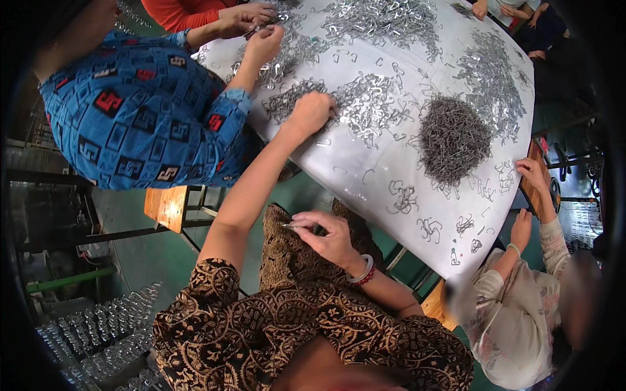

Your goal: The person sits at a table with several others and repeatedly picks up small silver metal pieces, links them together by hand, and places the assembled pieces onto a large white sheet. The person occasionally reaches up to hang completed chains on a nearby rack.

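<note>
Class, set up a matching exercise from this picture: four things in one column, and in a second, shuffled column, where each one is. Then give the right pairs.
Things
1. left hand
2. right hand
3. dark heap of wire pieces
4. wooden stool

Places
A. on the floor beside the table
B. over the lap, pinching a thin metal piece
C. among the shiny clips on the white table
D. on the table's right part

Pairs: 1-C, 2-B, 3-D, 4-A

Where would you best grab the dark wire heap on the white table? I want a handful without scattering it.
Take the dark wire heap at its raised middle, coming from above with spread fingers; it is a loose, tangled, rounded mound thinning to strays at the rim, so side scoops would likely scatter pieces across the white table.
</note>
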A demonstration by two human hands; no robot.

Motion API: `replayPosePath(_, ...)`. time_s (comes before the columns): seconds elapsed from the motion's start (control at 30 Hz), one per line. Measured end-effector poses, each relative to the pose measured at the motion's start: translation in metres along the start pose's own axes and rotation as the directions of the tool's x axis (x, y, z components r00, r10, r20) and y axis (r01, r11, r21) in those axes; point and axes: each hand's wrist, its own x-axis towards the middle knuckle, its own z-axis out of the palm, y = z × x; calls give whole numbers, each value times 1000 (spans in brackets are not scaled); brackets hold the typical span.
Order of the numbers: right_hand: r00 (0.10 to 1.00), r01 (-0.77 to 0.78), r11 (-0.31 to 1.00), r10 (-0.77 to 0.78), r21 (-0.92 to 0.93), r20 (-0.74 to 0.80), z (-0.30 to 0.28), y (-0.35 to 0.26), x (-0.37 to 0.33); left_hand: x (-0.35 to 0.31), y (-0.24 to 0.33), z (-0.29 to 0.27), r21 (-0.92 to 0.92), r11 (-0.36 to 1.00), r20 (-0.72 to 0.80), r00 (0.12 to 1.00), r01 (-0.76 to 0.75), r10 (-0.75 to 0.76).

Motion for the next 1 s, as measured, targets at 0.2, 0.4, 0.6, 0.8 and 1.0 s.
replayPosePath(0.2, 1000, -12, 1000, 12, 19, 7, -6, 8, 8, -10, -2, 34, 187, 973, 28, 991, -136, 133)
replayPosePath(0.4, 998, 42, 999, -43, 10, 38, -4, 8, 10, -12, 1, 6, 167, 978, -253, 953, -126, 166)
replayPosePath(0.6, 999, -23, 1000, 23, 7, 29, -2, -2, 9, -16, 2, -12, 23, 1000, -312, 950, 19, -11)
replayPosePath(0.8, 999, -30, 999, 30, -41, -13, 3, -8, 3, -43, -32, 8, -52, 997, -250, 966, 54, -65)
replayPosePath(1.0, 993, -69, 997, 65, -43, -97, 6, -4, 6, -56, -39, -16, -707, 684, -83, 938, 183, -336)
